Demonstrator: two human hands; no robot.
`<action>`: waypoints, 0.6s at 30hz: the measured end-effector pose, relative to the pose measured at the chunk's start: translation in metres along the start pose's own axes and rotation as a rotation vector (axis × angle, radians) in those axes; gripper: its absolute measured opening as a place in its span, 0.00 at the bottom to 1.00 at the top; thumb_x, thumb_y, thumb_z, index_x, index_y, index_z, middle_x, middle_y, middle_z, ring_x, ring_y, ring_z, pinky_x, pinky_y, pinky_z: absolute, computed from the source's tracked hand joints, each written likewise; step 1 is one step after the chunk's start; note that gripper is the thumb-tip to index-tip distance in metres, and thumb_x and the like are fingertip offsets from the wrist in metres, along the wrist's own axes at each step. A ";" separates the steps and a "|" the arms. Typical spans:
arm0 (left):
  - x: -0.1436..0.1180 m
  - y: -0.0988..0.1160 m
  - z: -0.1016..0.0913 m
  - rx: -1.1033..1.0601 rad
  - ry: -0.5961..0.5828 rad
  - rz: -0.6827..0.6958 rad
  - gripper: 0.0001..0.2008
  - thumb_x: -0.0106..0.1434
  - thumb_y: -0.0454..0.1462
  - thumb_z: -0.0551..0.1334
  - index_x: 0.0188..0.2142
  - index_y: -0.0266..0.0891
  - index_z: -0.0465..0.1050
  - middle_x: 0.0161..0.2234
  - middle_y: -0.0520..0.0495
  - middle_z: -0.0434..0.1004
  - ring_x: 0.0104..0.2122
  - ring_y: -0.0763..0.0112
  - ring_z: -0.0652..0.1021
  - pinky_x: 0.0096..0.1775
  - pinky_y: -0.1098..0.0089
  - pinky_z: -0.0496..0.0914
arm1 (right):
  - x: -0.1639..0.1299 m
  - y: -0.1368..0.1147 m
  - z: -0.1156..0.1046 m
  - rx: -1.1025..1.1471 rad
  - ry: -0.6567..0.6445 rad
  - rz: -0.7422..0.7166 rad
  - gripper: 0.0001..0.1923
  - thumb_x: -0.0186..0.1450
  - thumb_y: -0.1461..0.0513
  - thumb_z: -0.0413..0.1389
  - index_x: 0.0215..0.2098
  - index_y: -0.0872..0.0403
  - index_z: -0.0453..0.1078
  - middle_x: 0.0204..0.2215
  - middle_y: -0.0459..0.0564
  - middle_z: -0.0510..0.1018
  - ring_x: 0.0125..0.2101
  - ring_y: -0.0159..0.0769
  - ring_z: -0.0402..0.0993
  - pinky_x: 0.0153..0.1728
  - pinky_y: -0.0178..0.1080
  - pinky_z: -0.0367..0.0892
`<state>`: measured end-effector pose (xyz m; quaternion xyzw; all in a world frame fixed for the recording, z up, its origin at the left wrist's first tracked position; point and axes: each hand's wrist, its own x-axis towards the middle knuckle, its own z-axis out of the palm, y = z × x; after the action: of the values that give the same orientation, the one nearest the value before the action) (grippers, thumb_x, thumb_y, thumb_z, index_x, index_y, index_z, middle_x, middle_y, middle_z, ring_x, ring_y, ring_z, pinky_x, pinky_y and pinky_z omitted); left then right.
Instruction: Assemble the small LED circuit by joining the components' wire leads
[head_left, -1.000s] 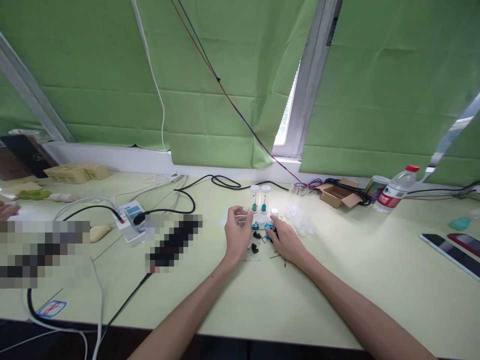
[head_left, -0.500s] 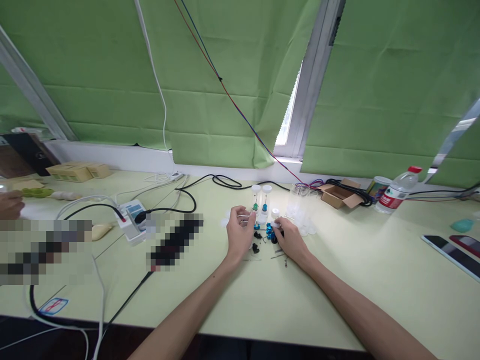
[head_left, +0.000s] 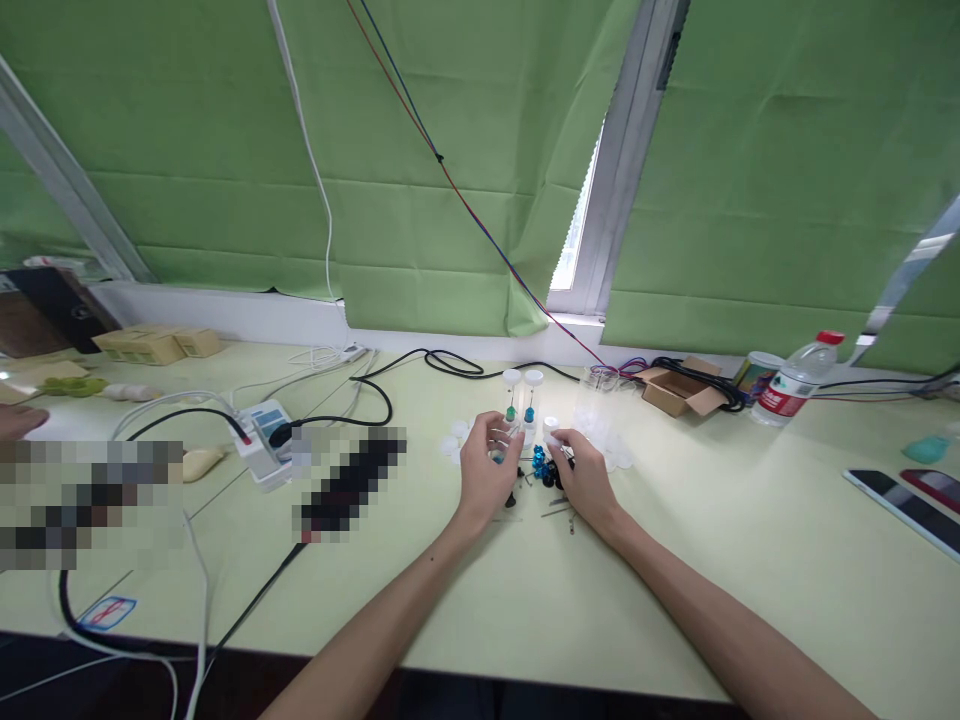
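the left hand [head_left: 487, 470] curls around a small clear vial [head_left: 504, 449], fingers and thumb closed on it so it sits tipped toward the right hand, mouth turned to where the small parts lie. something teal shows inside or just behind the vial; it is too small to tell which. the right hand [head_left: 583, 478] rests low on the table [head_left: 675, 560], its fingertips pinched together on a tiny piece at the edge of the heap; what that piece is cannot be made out.

between the two hands lies the heap of blue and black bits [head_left: 541, 468], touching the right fingertips and just beside the left thumb, so both hands work without lifting the wrists. a few thin pins [head_left: 556, 510] lie loose on the table just in front of the right hand.

behind the hands stand two capped vials [head_left: 523, 396], upright side by side, one holding a green piece and the other a blue one. they stand clear of the heap but near. to their right is a cluster of clear vials [head_left: 600, 420] and loose white caps [head_left: 454, 438], within reach of either hand.

farther off are a cardboard box [head_left: 675, 390] of black cable, a water bottle [head_left: 795, 378], a power strip [head_left: 259, 440] with cables trailing over the table, and phones [head_left: 900, 500] at the right edge. another person's hand [head_left: 19, 420] shows at the far left edge, well apart.
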<state>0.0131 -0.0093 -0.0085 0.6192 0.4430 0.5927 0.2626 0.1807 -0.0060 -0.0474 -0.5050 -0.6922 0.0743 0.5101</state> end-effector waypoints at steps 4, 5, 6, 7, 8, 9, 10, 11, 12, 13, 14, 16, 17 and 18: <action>-0.002 -0.001 0.001 0.037 -0.034 0.051 0.13 0.62 0.43 0.63 0.45 0.42 0.67 0.37 0.47 0.74 0.35 0.70 0.75 0.38 0.68 0.71 | -0.001 -0.014 -0.004 0.054 0.082 -0.009 0.10 0.71 0.57 0.48 0.43 0.53 0.67 0.35 0.52 0.77 0.36 0.40 0.74 0.38 0.41 0.69; -0.002 -0.002 0.002 0.045 -0.047 0.059 0.13 0.62 0.42 0.63 0.45 0.42 0.67 0.37 0.47 0.74 0.34 0.70 0.75 0.38 0.68 0.71 | -0.002 -0.017 -0.005 0.065 0.096 -0.008 0.10 0.71 0.57 0.48 0.43 0.53 0.67 0.35 0.51 0.77 0.35 0.39 0.74 0.38 0.40 0.69; -0.002 -0.003 0.002 0.051 -0.060 0.065 0.13 0.62 0.42 0.63 0.45 0.42 0.68 0.37 0.47 0.74 0.34 0.70 0.75 0.38 0.68 0.71 | -0.003 -0.019 -0.005 0.071 0.118 -0.006 0.10 0.71 0.57 0.48 0.43 0.53 0.67 0.34 0.50 0.77 0.34 0.38 0.74 0.37 0.40 0.69; -0.003 -0.004 0.003 0.054 -0.073 0.073 0.14 0.62 0.42 0.63 0.46 0.42 0.68 0.38 0.47 0.75 0.35 0.70 0.75 0.38 0.67 0.72 | -0.004 -0.021 -0.005 0.079 0.135 -0.002 0.10 0.71 0.57 0.49 0.43 0.53 0.66 0.33 0.50 0.77 0.33 0.38 0.74 0.36 0.39 0.69; -0.003 -0.005 0.003 0.054 -0.083 0.083 0.14 0.62 0.41 0.63 0.46 0.42 0.68 0.38 0.47 0.75 0.35 0.70 0.75 0.38 0.67 0.72 | -0.006 -0.022 -0.005 0.093 0.150 0.002 0.10 0.71 0.57 0.48 0.44 0.53 0.66 0.33 0.50 0.77 0.33 0.37 0.75 0.36 0.39 0.69; -0.003 -0.006 0.004 0.052 -0.095 0.095 0.14 0.62 0.41 0.63 0.46 0.42 0.69 0.39 0.46 0.75 0.35 0.69 0.76 0.38 0.67 0.72 | -0.007 -0.024 -0.006 0.111 0.161 0.007 0.10 0.71 0.57 0.48 0.44 0.53 0.66 0.33 0.49 0.77 0.33 0.37 0.75 0.36 0.39 0.70; -0.003 -0.007 0.004 0.050 -0.109 0.107 0.14 0.62 0.40 0.63 0.47 0.42 0.69 0.39 0.46 0.75 0.36 0.69 0.76 0.38 0.67 0.72 | -0.008 -0.026 -0.006 0.134 0.170 0.010 0.10 0.72 0.57 0.48 0.45 0.53 0.66 0.33 0.50 0.77 0.32 0.37 0.75 0.36 0.39 0.70; -0.003 -0.007 0.004 0.050 -0.127 0.118 0.14 0.62 0.40 0.63 0.47 0.42 0.69 0.40 0.46 0.75 0.36 0.69 0.76 0.38 0.67 0.72 | -0.008 -0.027 -0.006 0.161 0.175 0.011 0.10 0.72 0.57 0.47 0.46 0.53 0.65 0.34 0.50 0.77 0.32 0.37 0.76 0.36 0.39 0.70; -0.004 -0.007 0.004 0.053 -0.150 0.127 0.14 0.62 0.40 0.63 0.47 0.42 0.70 0.40 0.46 0.75 0.36 0.69 0.76 0.38 0.67 0.72 | -0.009 -0.028 -0.007 0.181 0.176 0.010 0.10 0.72 0.57 0.47 0.47 0.52 0.65 0.33 0.49 0.77 0.32 0.37 0.76 0.35 0.38 0.70; -0.004 -0.008 0.004 0.059 -0.174 0.136 0.14 0.62 0.39 0.63 0.48 0.43 0.70 0.41 0.47 0.75 0.35 0.70 0.76 0.38 0.67 0.72 | -0.010 -0.030 -0.007 0.195 0.181 0.005 0.10 0.72 0.57 0.47 0.47 0.52 0.65 0.33 0.49 0.77 0.31 0.37 0.76 0.34 0.38 0.70; -0.004 -0.008 0.004 0.068 -0.198 0.147 0.14 0.62 0.39 0.63 0.48 0.43 0.70 0.42 0.47 0.75 0.35 0.70 0.76 0.38 0.67 0.72 | -0.010 -0.031 -0.008 0.205 0.176 -0.003 0.10 0.72 0.57 0.46 0.46 0.52 0.65 0.32 0.49 0.77 0.31 0.36 0.75 0.34 0.38 0.70; -0.005 -0.008 0.004 0.093 -0.243 0.175 0.14 0.62 0.38 0.63 0.48 0.43 0.70 0.42 0.47 0.75 0.35 0.70 0.75 0.39 0.67 0.72 | -0.011 -0.031 -0.009 0.212 0.154 -0.007 0.11 0.72 0.56 0.45 0.45 0.52 0.66 0.32 0.49 0.76 0.30 0.36 0.74 0.33 0.39 0.70; -0.005 -0.008 0.004 0.107 -0.261 0.189 0.15 0.62 0.38 0.63 0.49 0.43 0.70 0.42 0.47 0.75 0.35 0.70 0.75 0.39 0.66 0.72 | -0.011 -0.031 -0.010 0.213 0.139 -0.002 0.12 0.72 0.56 0.45 0.45 0.52 0.66 0.32 0.49 0.76 0.30 0.37 0.74 0.33 0.39 0.70; -0.006 -0.009 0.004 0.121 -0.275 0.201 0.15 0.62 0.38 0.62 0.49 0.43 0.70 0.41 0.47 0.75 0.35 0.69 0.75 0.39 0.66 0.72 | -0.012 -0.031 -0.010 0.212 0.126 0.008 0.12 0.73 0.55 0.44 0.45 0.51 0.66 0.32 0.49 0.75 0.29 0.37 0.73 0.34 0.39 0.70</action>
<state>0.0150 -0.0094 -0.0191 0.7504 0.3736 0.4978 0.2226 0.1687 -0.0342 -0.0309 -0.4546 -0.6449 0.1173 0.6030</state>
